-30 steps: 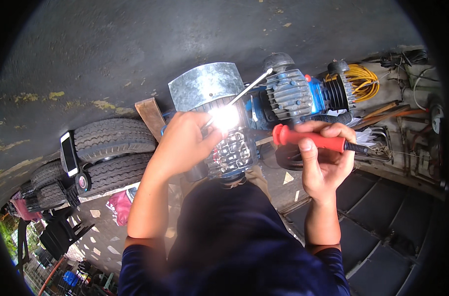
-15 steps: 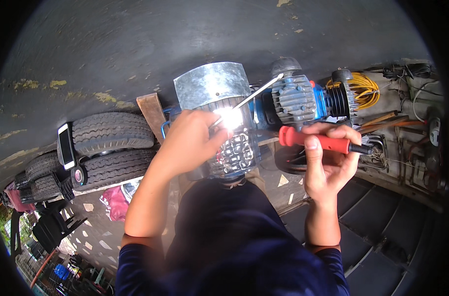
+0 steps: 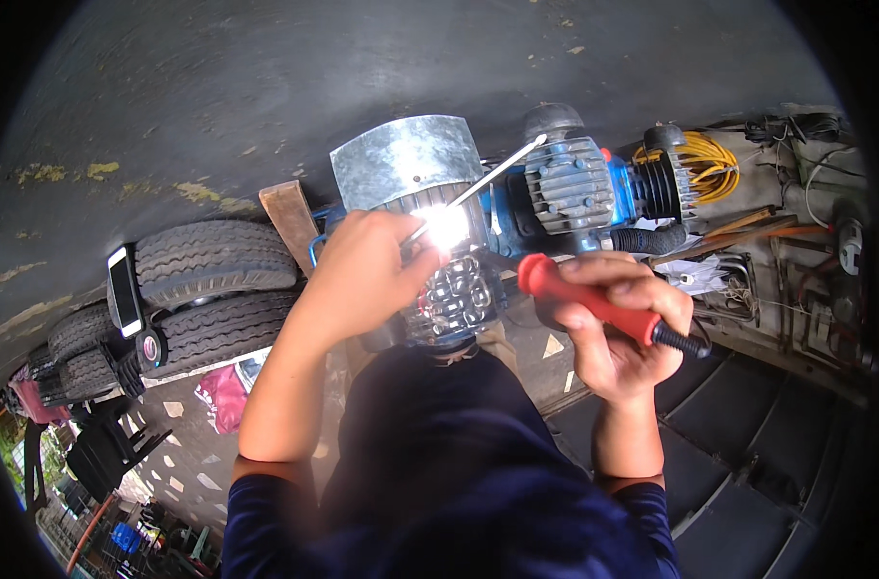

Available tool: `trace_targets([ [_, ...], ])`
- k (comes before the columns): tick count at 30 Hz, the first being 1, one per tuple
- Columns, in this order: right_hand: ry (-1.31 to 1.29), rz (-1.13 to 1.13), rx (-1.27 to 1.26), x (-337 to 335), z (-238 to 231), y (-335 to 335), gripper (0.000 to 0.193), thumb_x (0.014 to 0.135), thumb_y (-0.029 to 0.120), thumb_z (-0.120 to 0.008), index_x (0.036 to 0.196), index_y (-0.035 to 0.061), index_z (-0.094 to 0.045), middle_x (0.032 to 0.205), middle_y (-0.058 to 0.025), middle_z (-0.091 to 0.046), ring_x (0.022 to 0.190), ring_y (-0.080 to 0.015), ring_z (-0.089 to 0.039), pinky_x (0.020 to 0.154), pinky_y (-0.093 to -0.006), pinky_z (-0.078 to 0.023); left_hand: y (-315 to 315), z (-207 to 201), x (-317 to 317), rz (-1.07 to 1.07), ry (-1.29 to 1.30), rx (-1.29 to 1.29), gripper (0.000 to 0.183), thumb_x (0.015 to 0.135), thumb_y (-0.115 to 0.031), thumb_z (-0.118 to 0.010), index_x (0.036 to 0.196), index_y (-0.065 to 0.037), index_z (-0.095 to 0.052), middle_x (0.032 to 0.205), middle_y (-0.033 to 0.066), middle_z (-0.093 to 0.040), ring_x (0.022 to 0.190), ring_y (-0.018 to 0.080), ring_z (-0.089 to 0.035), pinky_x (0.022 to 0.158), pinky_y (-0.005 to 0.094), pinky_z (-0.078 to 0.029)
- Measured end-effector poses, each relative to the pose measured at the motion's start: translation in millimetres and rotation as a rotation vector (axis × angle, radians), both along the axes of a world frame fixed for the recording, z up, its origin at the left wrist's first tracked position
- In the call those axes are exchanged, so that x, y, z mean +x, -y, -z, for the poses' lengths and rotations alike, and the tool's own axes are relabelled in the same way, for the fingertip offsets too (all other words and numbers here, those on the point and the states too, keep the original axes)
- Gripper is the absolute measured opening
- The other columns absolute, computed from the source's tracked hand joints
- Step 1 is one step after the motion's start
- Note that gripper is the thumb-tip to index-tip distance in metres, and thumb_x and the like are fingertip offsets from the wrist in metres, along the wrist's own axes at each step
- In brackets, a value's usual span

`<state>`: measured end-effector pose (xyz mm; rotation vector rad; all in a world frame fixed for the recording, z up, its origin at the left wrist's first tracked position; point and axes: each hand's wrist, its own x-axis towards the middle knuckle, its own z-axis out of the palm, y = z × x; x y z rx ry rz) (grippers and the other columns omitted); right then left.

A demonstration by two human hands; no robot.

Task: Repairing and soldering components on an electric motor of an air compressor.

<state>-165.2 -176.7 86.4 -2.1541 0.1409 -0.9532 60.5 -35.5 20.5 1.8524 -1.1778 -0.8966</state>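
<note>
My left hand (image 3: 370,261) is pinched over the work, its thumb and fingers around a slim pale rod (image 3: 502,174) that runs up to the right. Glare hides where the rod passes my fingertips. In my right hand (image 3: 628,328) is a soldering iron with a red handle (image 3: 594,299) and black cord sleeve. Its dark shaft points left at the glare; whether the tip touches anything I cannot tell. Below the glare lies a shiny clear, dimpled piece (image 3: 459,297). A curved grey metal sheet (image 3: 406,151) stands just beyond.
Behind the work is a blue air compressor with a finned grey head (image 3: 573,185). A coiled yellow hose (image 3: 705,166) hangs at the right. Stacked tyres (image 3: 218,256), a phone (image 3: 125,292) and a wooden block (image 3: 288,230) are on the left. A dark wall rises behind.
My right hand has shifted slightly left, with the soldering iron's cord end tipping lower. My left hand stays nearly in place; the whole view has drifted a little.
</note>
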Motion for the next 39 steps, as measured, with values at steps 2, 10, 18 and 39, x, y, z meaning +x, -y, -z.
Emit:
trace_targets([
  [2, 0.058, 0.091, -0.049, 5, 8, -5, 0.051, 0.082, -0.007, -0.094, 0.119, -0.0026, -0.058, 0.107, -0.0181, -0.074, 0.096, -0.0331, -0.080, 0.083, -0.0439, -0.066, 1, -1, 0, 0.006, -0.002, 0.003, 0.021, 0.094, -0.017, -0.082, 0.094, 0.004, -0.078, 0.071, 0.0158, -0.071, 0.063, 0.0193, -0.066, 0.064, 0.0371, -0.051],
  [10, 0.033, 0.205, 0.059, -19, 16, -8, 0.041, 0.095, -0.010, -0.078, 0.120, 0.0003, -0.047, 0.106, -0.0231, -0.074, 0.097, -0.0298, -0.078, 0.090, -0.0442, -0.065, -1, 1, -1, -0.004, 0.017, -0.049, 0.021, 0.094, -0.017, -0.082, 0.095, 0.005, -0.078, 0.073, 0.0177, -0.073, 0.063, 0.0209, -0.066, 0.065, 0.0380, -0.052],
  [18, 0.172, 0.588, 0.309, -80, 37, 13, 0.045, 0.108, 0.015, -0.072, 0.141, -0.0022, -0.046, 0.108, -0.0205, -0.075, 0.094, -0.0272, -0.076, 0.085, -0.0432, -0.065, -10, 2, -2, -0.069, -0.076, -0.031, 0.017, 0.096, -0.013, -0.081, 0.096, 0.005, -0.079, 0.076, 0.0045, -0.074, 0.072, 0.0100, -0.061, 0.066, 0.0319, -0.049],
  [39, -0.169, 0.713, 0.854, -233, 103, 107, 0.069, 0.092, 0.018, -0.093, 0.143, -0.0113, -0.058, 0.087, 0.0014, -0.065, 0.072, -0.0043, -0.060, 0.062, -0.0197, -0.045, -75, -41, -144, -0.581, -1.009, -0.311, 0.014, 0.093, -0.012, -0.067, 0.103, -0.003, -0.060, 0.085, 0.0106, -0.064, 0.064, 0.0186, -0.060, 0.059, 0.0329, -0.056],
])
